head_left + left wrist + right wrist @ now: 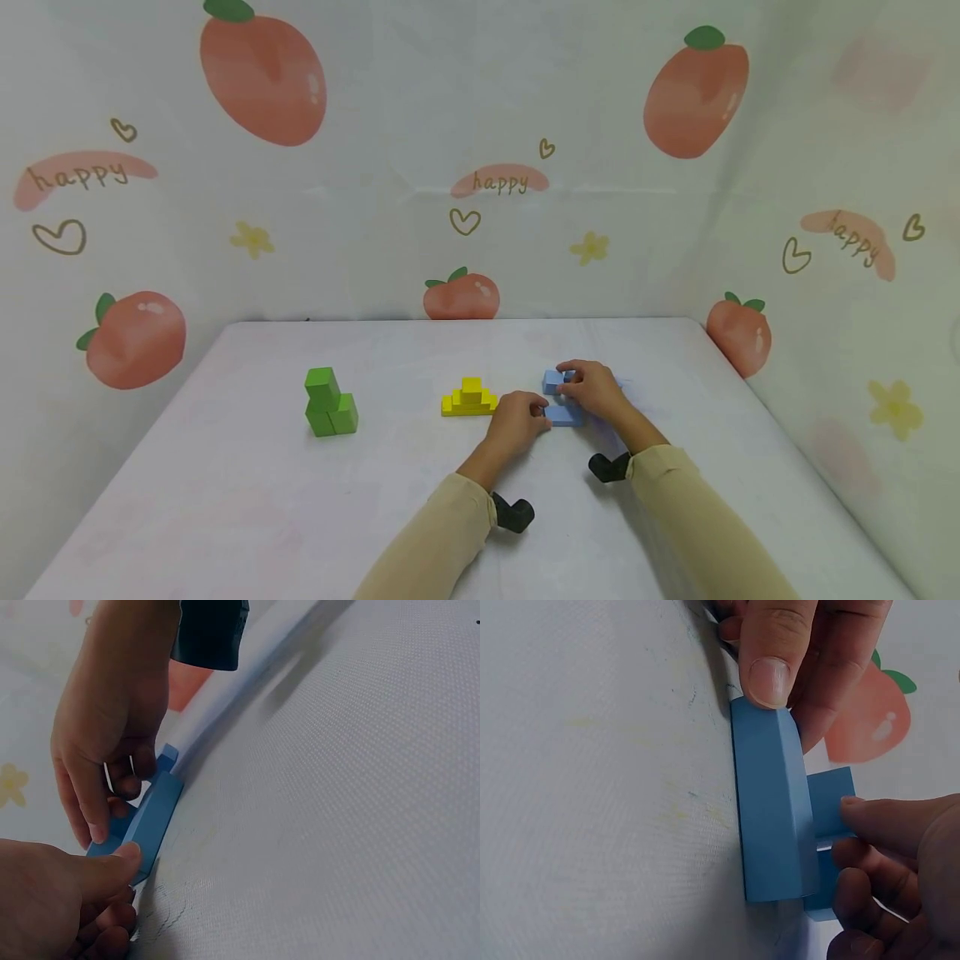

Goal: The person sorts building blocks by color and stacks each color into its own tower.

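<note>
A long blue block (564,416) lies on the table right of centre. My left hand (517,421) grips its left end, thumb (769,682) on the near face and fingers curled behind. Just beyond the block sit two small blue blocks (830,799), side by side with a narrow gap between. My right hand (596,390) reaches over from the right and pinches at these small blocks with thumb and fingers. In the left wrist view, its fingers partly cover them behind the long block (160,817).
Yellow blocks stacked in steps (470,398) stand just left of my left hand. Farther left is a pile of green cubes (330,404), one on top of two. A printed cloth wall (375,233) rises behind the white table (225,500).
</note>
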### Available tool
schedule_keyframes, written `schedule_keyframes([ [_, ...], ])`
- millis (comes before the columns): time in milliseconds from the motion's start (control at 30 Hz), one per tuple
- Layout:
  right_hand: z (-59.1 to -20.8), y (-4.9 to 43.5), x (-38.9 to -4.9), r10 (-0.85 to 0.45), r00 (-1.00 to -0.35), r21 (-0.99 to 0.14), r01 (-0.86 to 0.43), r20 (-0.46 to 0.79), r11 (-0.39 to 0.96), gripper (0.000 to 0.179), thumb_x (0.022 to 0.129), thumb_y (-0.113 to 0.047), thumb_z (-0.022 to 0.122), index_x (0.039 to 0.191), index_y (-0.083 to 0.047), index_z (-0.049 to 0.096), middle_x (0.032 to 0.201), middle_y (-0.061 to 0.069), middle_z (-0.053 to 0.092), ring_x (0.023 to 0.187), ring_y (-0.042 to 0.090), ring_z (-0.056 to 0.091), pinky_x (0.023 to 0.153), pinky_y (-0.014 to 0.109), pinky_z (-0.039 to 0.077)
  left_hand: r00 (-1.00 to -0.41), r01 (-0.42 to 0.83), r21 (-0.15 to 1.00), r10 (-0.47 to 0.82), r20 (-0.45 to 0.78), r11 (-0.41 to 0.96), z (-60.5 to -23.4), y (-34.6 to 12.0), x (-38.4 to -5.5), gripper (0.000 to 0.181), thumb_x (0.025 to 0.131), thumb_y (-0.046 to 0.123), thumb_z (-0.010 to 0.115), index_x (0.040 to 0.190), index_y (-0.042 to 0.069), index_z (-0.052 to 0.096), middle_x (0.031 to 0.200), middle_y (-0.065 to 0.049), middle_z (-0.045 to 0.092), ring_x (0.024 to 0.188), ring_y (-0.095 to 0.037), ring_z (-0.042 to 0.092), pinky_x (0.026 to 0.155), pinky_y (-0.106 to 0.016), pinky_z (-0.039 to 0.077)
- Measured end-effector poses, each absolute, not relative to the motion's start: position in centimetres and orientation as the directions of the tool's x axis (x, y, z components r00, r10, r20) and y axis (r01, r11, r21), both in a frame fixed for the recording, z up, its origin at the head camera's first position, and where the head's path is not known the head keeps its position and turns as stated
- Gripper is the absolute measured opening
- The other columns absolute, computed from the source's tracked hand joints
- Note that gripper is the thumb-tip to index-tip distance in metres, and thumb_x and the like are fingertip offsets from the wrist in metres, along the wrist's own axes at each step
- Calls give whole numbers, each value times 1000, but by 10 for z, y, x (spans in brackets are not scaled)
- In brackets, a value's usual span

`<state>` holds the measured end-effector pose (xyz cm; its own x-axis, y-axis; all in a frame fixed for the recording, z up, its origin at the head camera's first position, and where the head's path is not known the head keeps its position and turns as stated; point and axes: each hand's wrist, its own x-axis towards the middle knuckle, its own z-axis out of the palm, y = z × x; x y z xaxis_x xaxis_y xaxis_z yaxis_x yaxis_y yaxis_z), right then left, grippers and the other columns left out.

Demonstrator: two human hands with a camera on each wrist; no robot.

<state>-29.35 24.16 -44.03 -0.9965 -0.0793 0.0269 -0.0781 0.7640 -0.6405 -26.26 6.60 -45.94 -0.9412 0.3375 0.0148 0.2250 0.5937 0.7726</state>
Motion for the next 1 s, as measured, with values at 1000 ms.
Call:
schedule_keyframes([
  [1000,-431,257,-260,-135,-982,-647,-187,129,739,31,85,-11,74,114,-2,68,76,2,57,69,18,50,57,28,41,-940,263,765,335,66,587,-463,66,-261,27,85,11,76,110,4,72,79,4,57,74,-12,50,67,-24,45],
])
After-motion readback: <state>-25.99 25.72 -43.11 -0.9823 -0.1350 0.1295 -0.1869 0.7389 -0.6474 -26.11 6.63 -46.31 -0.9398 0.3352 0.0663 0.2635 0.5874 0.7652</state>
